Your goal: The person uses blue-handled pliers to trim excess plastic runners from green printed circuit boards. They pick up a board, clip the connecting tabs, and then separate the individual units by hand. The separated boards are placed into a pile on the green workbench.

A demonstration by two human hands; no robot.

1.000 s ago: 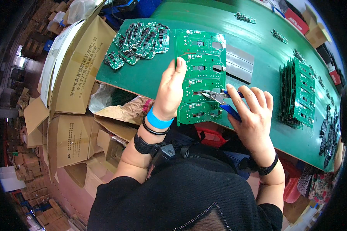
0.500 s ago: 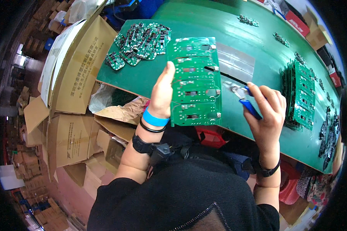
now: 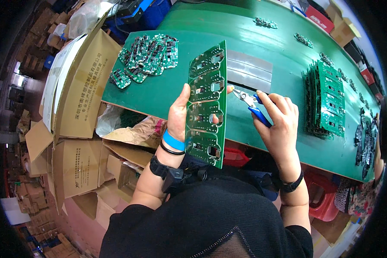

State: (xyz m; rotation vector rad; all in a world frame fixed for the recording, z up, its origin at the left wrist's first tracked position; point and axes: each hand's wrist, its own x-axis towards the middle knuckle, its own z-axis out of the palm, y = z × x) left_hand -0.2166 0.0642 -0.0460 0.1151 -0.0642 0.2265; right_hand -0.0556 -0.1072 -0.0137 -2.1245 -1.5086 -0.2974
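My left hand (image 3: 179, 112) grips a green circuit board panel (image 3: 203, 109) by its left edge. The panel stands tilted, its right side turned away, and several joined boards run down it with cut-out holes. A fingertip shows beyond its right edge. In my right hand (image 3: 281, 119) is a pair of blue-handled side cutters (image 3: 254, 108), the jaws pointing up-left close to the panel's right edge; whether they touch it I cannot tell. Beyond the panel, grey strips (image 3: 249, 70) lie flat on the green table (image 3: 284, 47).
A heap of loose circuit boards (image 3: 149, 56) lies at the table's left. To the right stands a stack of green panels (image 3: 325, 101), with small board groups (image 3: 303, 40) along the far side. An open cardboard box (image 3: 88, 81) stands left of the table; a red stool (image 3: 324, 198) is below right.
The panel has turned from nearly facing me to a steep slant and sits slightly lower. My right hand has brought the cutters left, closer to the panel's edge.
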